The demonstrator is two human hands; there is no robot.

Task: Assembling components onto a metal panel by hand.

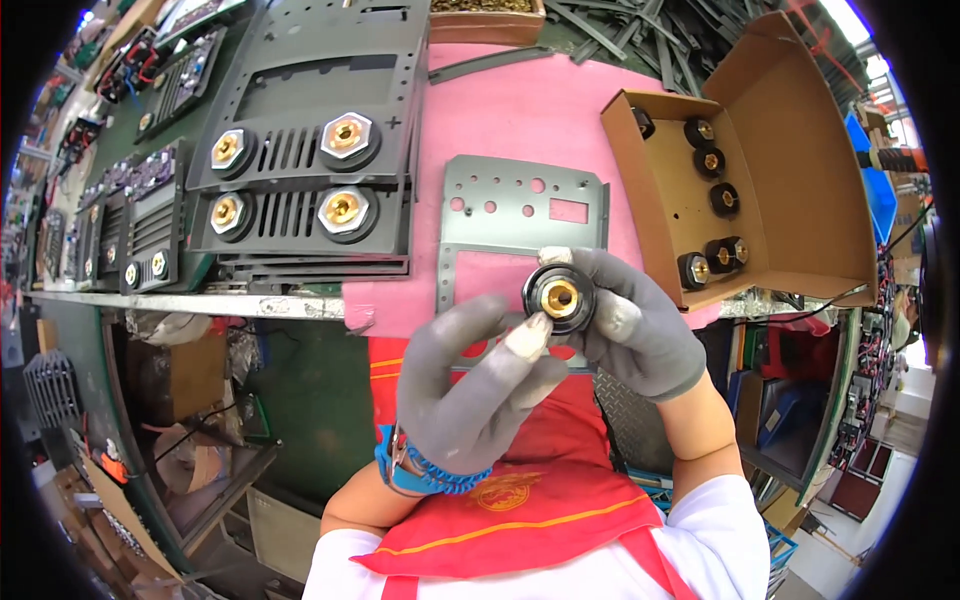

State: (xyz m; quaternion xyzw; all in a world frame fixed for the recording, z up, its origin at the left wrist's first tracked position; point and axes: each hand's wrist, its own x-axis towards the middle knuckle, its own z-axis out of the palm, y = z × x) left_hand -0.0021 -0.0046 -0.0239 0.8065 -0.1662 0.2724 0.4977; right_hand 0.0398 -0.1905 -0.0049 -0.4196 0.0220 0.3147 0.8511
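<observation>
In front of me, over the near edge of the pink mat, I hold a round black terminal (562, 299) with a brass threaded centre. My right hand (640, 325), in a grey glove with pale fingertips, grips it from the right and top. My left hand (465, 375), gloved alike and with a blue coiled cord at the wrist, has its curled fingers at the terminal's lower left rim, one fingertip touching it. Beneath both hands lies a grey metal panel (490, 235) with round and rectangular cutouts; the hands hide its lower part.
On the right, an open cardboard box (800, 150) holds several similar black terminals (709, 161). Stacked dark panels (300, 215) fitted with terminals and hex nuts stand at the left. Dark metal strips (640, 30) pile up at the back, beside a tray of small brass parts (485, 25).
</observation>
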